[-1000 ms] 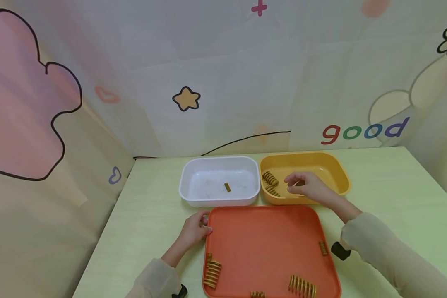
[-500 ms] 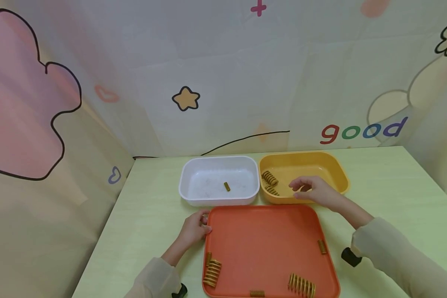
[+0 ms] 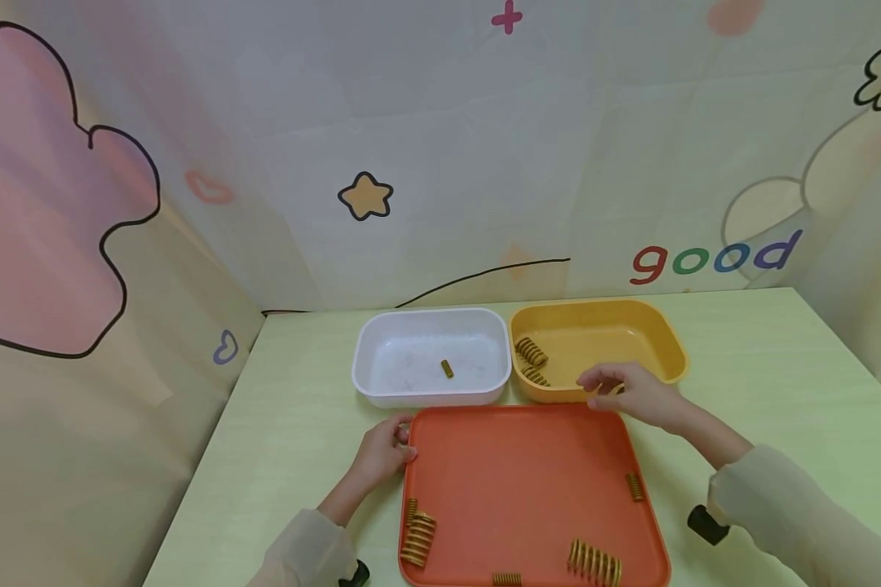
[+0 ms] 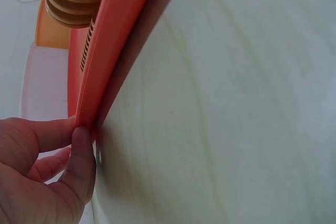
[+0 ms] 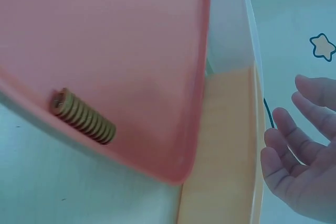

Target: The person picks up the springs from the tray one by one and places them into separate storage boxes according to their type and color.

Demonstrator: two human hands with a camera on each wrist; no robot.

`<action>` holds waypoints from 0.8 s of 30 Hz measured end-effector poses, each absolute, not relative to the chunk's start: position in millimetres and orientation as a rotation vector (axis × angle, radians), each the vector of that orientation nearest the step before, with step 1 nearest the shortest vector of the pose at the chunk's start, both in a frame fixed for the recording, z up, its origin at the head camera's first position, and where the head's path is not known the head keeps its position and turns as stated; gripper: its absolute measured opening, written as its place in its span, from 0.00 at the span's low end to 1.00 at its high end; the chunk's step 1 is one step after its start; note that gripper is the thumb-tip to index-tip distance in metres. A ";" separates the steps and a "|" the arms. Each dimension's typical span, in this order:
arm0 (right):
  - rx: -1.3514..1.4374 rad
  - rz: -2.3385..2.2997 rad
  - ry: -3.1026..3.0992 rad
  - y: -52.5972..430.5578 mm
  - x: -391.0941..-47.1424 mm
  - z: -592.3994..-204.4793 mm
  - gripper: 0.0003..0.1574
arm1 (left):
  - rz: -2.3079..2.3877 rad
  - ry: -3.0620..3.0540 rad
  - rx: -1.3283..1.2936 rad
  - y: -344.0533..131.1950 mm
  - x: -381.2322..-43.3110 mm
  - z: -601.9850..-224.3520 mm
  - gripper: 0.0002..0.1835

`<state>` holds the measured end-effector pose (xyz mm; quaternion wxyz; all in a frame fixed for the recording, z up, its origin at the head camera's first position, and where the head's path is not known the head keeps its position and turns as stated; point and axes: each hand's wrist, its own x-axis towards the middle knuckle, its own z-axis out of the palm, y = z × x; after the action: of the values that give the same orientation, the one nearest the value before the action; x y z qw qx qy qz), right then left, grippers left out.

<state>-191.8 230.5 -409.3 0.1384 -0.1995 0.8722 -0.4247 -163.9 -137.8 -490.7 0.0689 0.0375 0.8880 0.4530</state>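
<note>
My left hand (image 3: 383,450) pinches the left rim of an orange-red tray (image 3: 521,473) between thumb and finger, as the left wrist view (image 4: 47,171) confirms. Over the front rim of a yellow bin (image 3: 631,326) hangs my right hand (image 3: 635,395), fingers loosely bent and nothing held. Brass-coloured coil springs lie along the tray's edges: a large one (image 3: 418,540) with a small one behind it at left, another large one (image 3: 595,562) at the front, a small one (image 3: 507,579) at the front edge, and a small one (image 3: 635,487) at right.
Two large springs (image 3: 532,352) lie at the left end of the yellow bin. Beside it, a white bin (image 3: 389,342) holds one small spring (image 3: 447,369). Both bins stand behind the tray on a pale green table (image 3: 279,424), before a printed curtain (image 3: 455,163).
My right hand has drawn back from inside the yellow bin, toward me and slightly right, to above its front rim. The left hand and the springs have stayed put.
</note>
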 end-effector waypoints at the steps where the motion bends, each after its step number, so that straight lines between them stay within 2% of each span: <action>1: -0.569 -1.228 2.515 231.4 -190.8 -410.4 0.20 | 1.362 2.674 0.110 -137.7 -164.0 -490.9 0.24; 24: -0.680 -1.161 2.472 250.3 -172.1 -430.4 0.19 | 1.362 2.660 0.083 -136.5 -163.5 -489.6 0.24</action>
<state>-172.1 250.3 -430.4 0.1631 -0.2384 0.8666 -0.4070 -163.5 -136.5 -489.6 0.0759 0.0275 0.8872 0.4542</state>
